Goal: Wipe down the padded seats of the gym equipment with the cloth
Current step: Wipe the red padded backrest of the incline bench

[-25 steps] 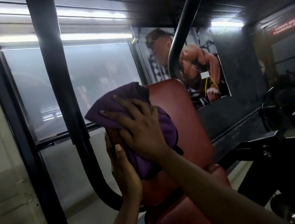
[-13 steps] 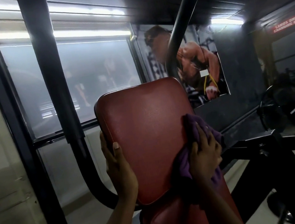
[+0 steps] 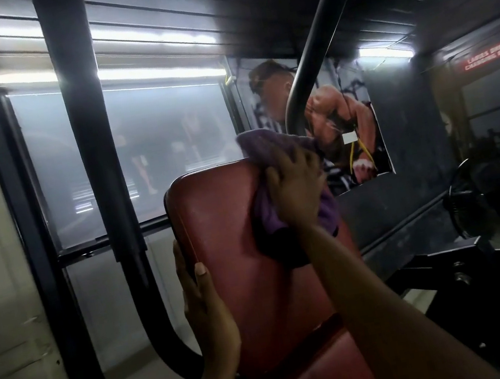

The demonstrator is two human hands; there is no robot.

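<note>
Clutches cloth (image 3: pixel 271 147) in right hand (image 3: pixel 296 188) at top-right corner of backrest pad (image 3: pixel 225 226), grips its left edge with left hand (image 3: pixel 209 321), leaves its length below.

Reaches up from lower centre with left grip (image 3: pixel 208 312), thumb flat on the red pad (image 3: pixel 224 223), fingers hooked behind its edge. Stretches right forearm (image 3: pixel 376 300) in from lower right, right grip (image 3: pixel 296 186) at centre bunching the cloth (image 3: pixel 271 146) under bent fingers.

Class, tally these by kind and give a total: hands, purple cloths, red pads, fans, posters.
Hands: 2 (left hand, right hand)
Purple cloth: 1
Red pads: 2 (back pad, seat pad)
Fan: 1
Poster: 1
Total: 7
</note>
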